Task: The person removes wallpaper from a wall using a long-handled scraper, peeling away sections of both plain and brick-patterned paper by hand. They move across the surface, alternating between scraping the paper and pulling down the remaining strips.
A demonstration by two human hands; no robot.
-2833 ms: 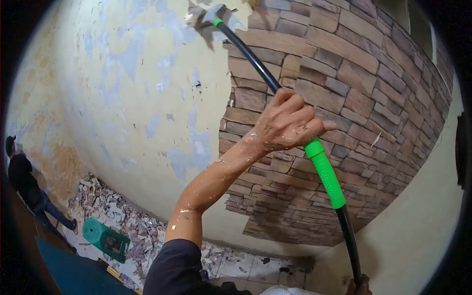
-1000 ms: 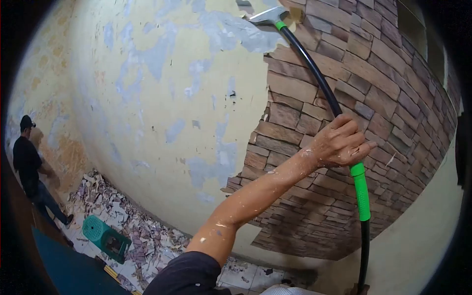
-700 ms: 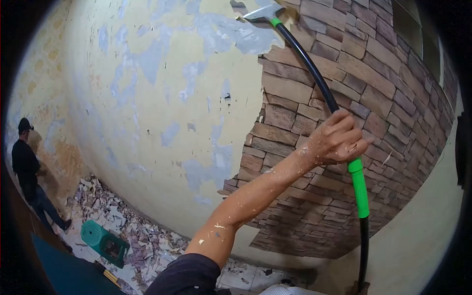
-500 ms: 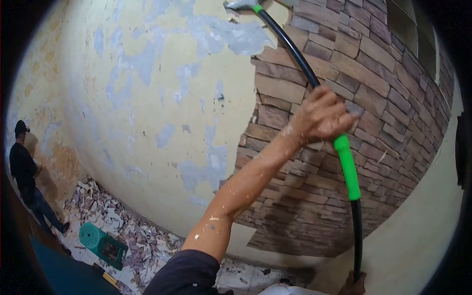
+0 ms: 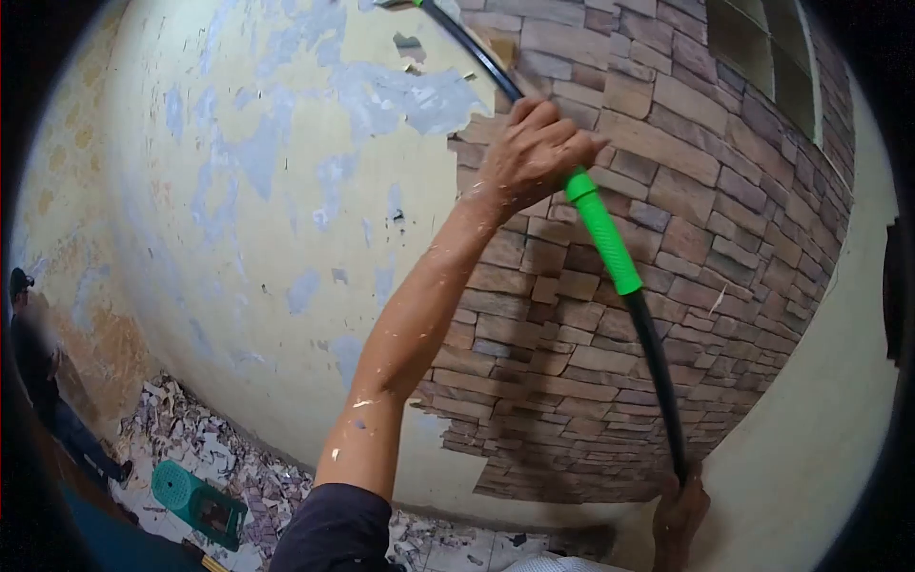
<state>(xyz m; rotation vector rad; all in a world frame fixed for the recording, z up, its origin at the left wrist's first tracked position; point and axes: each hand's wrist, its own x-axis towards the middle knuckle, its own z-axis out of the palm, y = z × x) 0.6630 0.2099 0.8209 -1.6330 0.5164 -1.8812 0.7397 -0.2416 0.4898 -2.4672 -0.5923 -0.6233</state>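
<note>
A long-handled scraper (image 5: 606, 238) with a black pole and a bright green grip slants up across the wall. Its grey head (image 5: 393, 3) is at the top edge, partly cut off. My left hand (image 5: 538, 153) is closed around the black pole just above the green grip, arm stretched out and speckled with pale flakes. Low on the right, my right hand (image 5: 681, 505) is wrapped round the pole's lower part. Behind the pole, stone-patterned wallpaper (image 5: 705, 191) covers the right part of the wall. Its torn edge borders the stripped yellowish wall (image 5: 257, 315) with grey-blue patches.
Torn paper scraps (image 5: 205, 419) are heaped along the wall's foot. Among them stands a green plastic stool (image 5: 195, 500). At far left a person (image 5: 43, 372) in dark clothes and a cap faces another wall. Recessed shelves (image 5: 762, 57) sit at upper right.
Both hands and the scraper have moved upward, with the pole and my left hand also going left. The view has shifted slightly, so the wall appears further left and lower.
</note>
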